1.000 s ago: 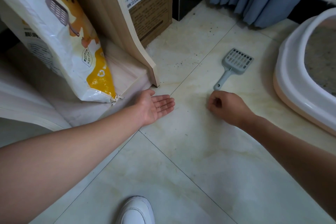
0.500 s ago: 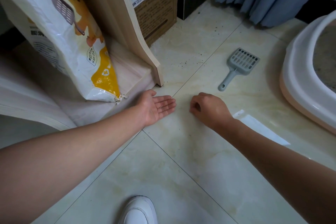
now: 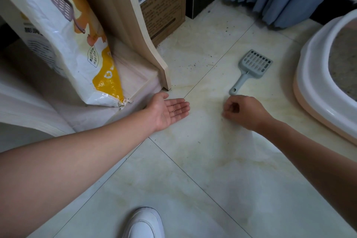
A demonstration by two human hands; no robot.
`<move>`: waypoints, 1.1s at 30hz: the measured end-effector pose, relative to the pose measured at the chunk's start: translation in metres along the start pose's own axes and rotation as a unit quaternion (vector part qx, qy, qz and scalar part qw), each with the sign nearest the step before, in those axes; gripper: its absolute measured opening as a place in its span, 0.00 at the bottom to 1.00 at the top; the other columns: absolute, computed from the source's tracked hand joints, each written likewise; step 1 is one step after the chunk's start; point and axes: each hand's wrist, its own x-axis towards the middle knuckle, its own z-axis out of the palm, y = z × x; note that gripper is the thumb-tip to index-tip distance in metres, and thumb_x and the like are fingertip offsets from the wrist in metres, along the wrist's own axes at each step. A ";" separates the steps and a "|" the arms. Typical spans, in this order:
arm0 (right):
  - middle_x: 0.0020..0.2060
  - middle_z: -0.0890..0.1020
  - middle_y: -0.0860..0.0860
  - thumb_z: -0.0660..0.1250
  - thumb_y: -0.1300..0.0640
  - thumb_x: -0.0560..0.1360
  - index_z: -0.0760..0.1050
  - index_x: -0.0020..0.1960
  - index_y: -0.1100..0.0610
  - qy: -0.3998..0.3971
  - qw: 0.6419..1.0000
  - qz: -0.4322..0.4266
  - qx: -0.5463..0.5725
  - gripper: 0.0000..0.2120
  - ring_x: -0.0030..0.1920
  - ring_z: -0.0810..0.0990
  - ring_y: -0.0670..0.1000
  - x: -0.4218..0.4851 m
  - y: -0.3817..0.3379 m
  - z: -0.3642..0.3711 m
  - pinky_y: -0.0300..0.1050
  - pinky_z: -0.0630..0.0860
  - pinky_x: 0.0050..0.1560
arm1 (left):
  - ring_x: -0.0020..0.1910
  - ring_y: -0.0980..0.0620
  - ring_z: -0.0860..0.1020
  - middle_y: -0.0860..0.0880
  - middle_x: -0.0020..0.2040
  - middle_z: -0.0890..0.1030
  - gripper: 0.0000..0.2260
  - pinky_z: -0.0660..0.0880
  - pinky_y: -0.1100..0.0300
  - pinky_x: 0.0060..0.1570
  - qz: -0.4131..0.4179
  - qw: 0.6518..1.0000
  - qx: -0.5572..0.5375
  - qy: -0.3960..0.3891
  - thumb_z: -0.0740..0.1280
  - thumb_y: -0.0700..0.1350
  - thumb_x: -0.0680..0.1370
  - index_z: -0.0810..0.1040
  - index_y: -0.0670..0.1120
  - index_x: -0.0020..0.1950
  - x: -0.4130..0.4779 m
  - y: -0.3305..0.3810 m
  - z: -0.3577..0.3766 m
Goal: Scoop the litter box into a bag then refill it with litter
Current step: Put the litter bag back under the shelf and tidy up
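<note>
Litter box (image 3: 307,75) sits at the right edge of the view, white rim over a peach base, and it holds grey litter (image 3: 343,60) that looks unscooped. By my reading the task has barely begun: nothing is bagged, and the refill is still to come. The scoop (image 3: 253,65) lies untouched on the floor tiles (image 3: 173,179) near the box, its handle pointing toward the right hand (image 3: 245,112). That hand rests just beside the handle end with fingers curled tight, apparently pinching the edge of a thin, see-through plastic bag (image 3: 258,147) that lies flat and looks empty under the forearm. The left hand (image 3: 170,112) lies palm up on the tiles, fingers straight and together, a few tiny grains on them. Behind it a large litter sack (image 3: 63,35) leans against a wooden board (image 3: 125,15); its top is out of view, so whether it is opened cannot be told. A cardboard box (image 3: 162,6) stands behind the board.
</note>
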 end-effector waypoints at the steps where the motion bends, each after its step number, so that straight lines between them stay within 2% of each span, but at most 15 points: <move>1: 0.36 0.80 0.45 0.75 0.52 0.70 0.77 0.41 0.50 -0.007 1.000 -0.005 0.000 0.06 0.38 0.78 0.49 -0.001 0.001 0.000 0.44 0.73 0.41 | 0.46 0.39 0.83 0.35 0.47 0.85 0.22 0.81 0.47 0.45 0.001 1.000 0.000 0.002 0.53 0.48 0.84 0.79 0.33 0.56 0.000 0.000 0.000; 7: 0.33 0.76 0.45 0.75 0.49 0.68 0.71 0.39 0.50 -0.030 0.997 -0.050 -0.054 0.12 0.34 0.73 0.47 0.003 -0.001 0.003 0.45 0.71 0.37 | 0.47 0.39 0.83 0.35 0.48 0.85 0.22 0.81 0.47 0.46 0.005 1.000 0.006 0.005 0.53 0.48 0.83 0.79 0.33 0.58 0.000 -0.002 0.003; 14: 0.36 0.75 0.46 0.66 0.58 0.75 0.74 0.41 0.53 0.029 0.984 -0.150 -0.096 0.04 0.36 0.74 0.51 -0.004 -0.004 0.014 0.48 0.74 0.35 | 0.47 0.39 0.84 0.35 0.48 0.85 0.22 0.81 0.47 0.46 0.007 1.000 0.005 0.008 0.53 0.48 0.83 0.79 0.33 0.58 0.000 -0.003 0.005; 22: 0.40 0.79 0.47 0.61 0.60 0.78 0.76 0.44 0.53 0.035 0.996 -0.079 -0.017 0.08 0.39 0.76 0.51 0.000 0.004 0.012 0.49 0.75 0.41 | 0.47 0.39 0.83 0.35 0.47 0.85 0.22 0.80 0.47 0.48 0.006 1.000 0.013 0.012 0.53 0.48 0.83 0.79 0.33 0.55 0.002 -0.006 0.005; 28: 0.42 0.80 0.48 0.60 0.62 0.78 0.78 0.46 0.54 0.032 0.997 -0.064 -0.007 0.09 0.41 0.77 0.51 -0.003 0.007 0.012 0.48 0.74 0.44 | 0.48 0.39 0.83 0.35 0.47 0.85 0.22 0.80 0.47 0.50 0.004 1.000 0.017 0.017 0.53 0.48 0.83 0.79 0.33 0.55 0.002 -0.007 0.007; 30: 0.39 0.80 0.45 0.61 0.61 0.78 0.78 0.45 0.53 0.042 0.998 -0.048 0.030 0.09 0.40 0.77 0.47 -0.003 0.004 0.013 0.44 0.73 0.42 | 0.48 0.39 0.83 0.35 0.48 0.85 0.22 0.80 0.47 0.49 0.002 1.000 0.017 0.018 0.53 0.48 0.83 0.79 0.33 0.56 0.002 -0.008 0.008; 33: 0.35 0.77 0.40 0.62 0.61 0.78 0.77 0.44 0.50 0.057 0.995 -0.037 0.075 0.09 0.36 0.75 0.40 -0.002 -0.008 0.015 0.32 0.66 0.37 | 0.49 0.38 0.83 0.34 0.51 0.84 0.22 0.80 0.46 0.50 -0.005 1.000 0.018 0.011 0.53 0.48 0.83 0.79 0.32 0.57 0.000 -0.010 0.011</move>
